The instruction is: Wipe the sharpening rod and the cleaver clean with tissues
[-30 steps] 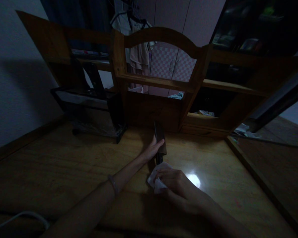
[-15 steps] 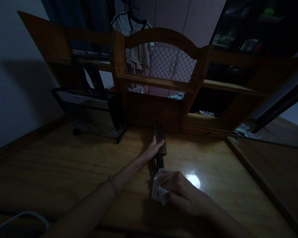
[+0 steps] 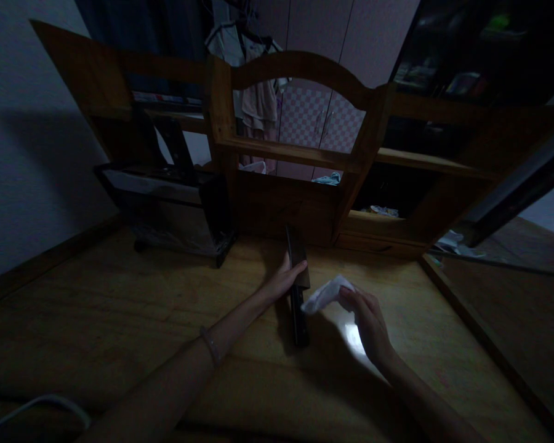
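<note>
A dark cleaver-like knife point(image 3: 298, 289) stands on edge on the wooden desk point(image 3: 120, 320), blade toward the shelf and black handle toward me. My left hand point(image 3: 284, 280) grips the blade from the left, thumb over its top. My right hand point(image 3: 367, 323) pinches a crumpled white tissue point(image 3: 325, 294) just right of the blade, lifted slightly off the desk. A bracelet sits on my left wrist point(image 3: 211, 344).
A wooden hutch with shelves point(image 3: 305, 154) runs along the back of the desk. A black knife rack point(image 3: 175, 203) stands at the back left. A white cable point(image 3: 37, 409) lies at the near left edge. A lamp glare point(image 3: 353, 335) marks the desk under my right hand.
My right hand has moved the tissue from the knife's handle end up and to the right, beside the blade. The handle is now uncovered. My left hand has stayed on the blade.
</note>
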`<act>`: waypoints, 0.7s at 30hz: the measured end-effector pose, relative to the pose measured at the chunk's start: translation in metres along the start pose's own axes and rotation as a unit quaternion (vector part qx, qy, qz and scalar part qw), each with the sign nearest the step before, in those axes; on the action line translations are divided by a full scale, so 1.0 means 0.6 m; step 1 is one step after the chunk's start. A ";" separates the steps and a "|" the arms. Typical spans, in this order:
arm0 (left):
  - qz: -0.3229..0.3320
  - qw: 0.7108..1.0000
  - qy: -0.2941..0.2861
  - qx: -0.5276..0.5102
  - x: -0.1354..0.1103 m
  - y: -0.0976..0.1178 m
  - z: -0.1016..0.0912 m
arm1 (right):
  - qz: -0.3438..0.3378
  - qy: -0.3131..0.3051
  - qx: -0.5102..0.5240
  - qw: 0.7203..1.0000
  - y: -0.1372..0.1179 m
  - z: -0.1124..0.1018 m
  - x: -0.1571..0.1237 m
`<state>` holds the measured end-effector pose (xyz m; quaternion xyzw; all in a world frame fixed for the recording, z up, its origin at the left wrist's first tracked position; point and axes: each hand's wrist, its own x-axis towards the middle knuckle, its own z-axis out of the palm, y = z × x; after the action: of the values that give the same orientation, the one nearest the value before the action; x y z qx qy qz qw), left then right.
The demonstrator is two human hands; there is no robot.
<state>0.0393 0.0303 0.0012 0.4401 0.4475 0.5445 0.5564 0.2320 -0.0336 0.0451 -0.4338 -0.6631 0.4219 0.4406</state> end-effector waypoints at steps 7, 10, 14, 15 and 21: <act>-0.019 1.000 -0.016 0.004 -0.006 0.003 0.002 | -0.040 -0.136 -0.063 0.988 -0.032 0.014 0.001; -0.005 1.000 0.005 0.023 -0.007 0.004 0.003 | -0.024 -0.226 -0.071 0.971 -0.032 0.014 -0.002; 0.015 1.000 -0.008 0.002 -0.003 -0.001 -0.001 | -0.036 -0.258 -0.097 0.961 -0.027 0.009 -0.002; 0.014 1.000 -0.009 -0.005 -0.002 -0.002 -0.003 | -0.037 -0.261 -0.102 0.959 -0.027 0.008 -0.003; -0.022 1.000 0.001 -0.016 -0.008 0.007 -0.001 | -0.035 -0.264 -0.117 0.957 -0.034 0.011 -0.006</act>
<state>0.0376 0.0256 0.0054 0.4211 0.4488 0.5395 0.5747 0.2224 -0.0434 0.0617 -0.3319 -0.8153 0.4251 0.2107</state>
